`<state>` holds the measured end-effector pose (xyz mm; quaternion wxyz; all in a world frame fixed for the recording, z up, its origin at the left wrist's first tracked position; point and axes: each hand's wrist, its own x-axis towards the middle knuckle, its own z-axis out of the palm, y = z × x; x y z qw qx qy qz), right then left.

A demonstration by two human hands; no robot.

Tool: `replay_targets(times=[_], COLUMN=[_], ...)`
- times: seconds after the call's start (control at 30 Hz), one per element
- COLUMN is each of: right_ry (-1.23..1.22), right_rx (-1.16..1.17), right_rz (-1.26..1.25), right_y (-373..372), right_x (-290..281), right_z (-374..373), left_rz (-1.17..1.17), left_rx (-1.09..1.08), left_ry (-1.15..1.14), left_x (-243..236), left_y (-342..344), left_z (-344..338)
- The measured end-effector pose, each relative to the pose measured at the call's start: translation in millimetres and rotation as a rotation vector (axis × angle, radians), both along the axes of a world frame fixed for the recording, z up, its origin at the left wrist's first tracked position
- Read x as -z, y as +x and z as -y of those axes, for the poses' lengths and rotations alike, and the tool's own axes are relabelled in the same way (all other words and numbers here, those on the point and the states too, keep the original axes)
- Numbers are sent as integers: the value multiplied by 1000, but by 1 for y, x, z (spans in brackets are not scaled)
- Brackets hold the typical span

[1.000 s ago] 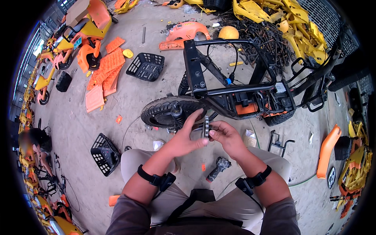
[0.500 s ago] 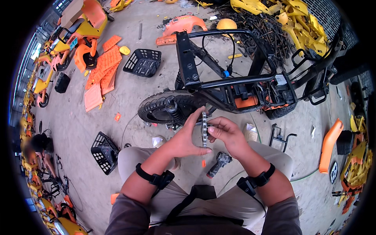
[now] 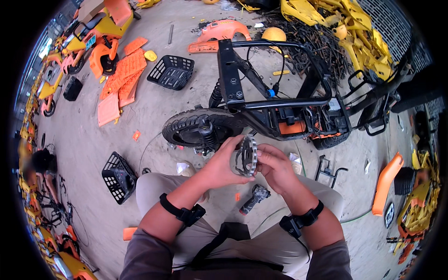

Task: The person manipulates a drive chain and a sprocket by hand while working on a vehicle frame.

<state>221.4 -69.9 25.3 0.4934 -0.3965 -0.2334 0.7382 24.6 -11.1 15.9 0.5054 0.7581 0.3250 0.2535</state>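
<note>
A round metal sprocket with a bumpy, toothed rim is held up between my hands, its face turned partly left. My left hand grips it from the left, fingers at the top edge and thumb at the bottom. My right hand is closed on its right side, fingertips partly hidden by the rim. Just beyond stands a stripped scooter frame with black tubes. Its rear wheel and shock absorber are closest to my left hand. On the floor below lies a cordless power tool.
Black plastic baskets lie to the left, near orange panels. A black metal bracket and a long orange part lie right. Yellow panels are heaped far right. Another person crouches at far left.
The sprocket has turned from edge-on so that part of its open face shows. Both hands stay on it, and they have shifted slightly right in view.
</note>
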Motion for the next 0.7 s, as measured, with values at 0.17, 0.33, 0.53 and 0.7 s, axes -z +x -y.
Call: replay_targets(times=[0.17,0.33,0.53,0.7], right_ry=[26,37,43,29], right_rx=[49,14,16,38], right_rz=[-17,20,37,40], right_y=[-2,-4,-6,-2], right_x=[-1,5,9,14], right_z=[1,-2,-3,-6], left_rz=[2,-45,-40,-55], left_rx=[-40,-88,-113,-134], left_ry=[62,48,42,51], left_x=[-2,0,-3,-7], left_y=[2,-3,-4,-2], left_z=[1,3,5,6])
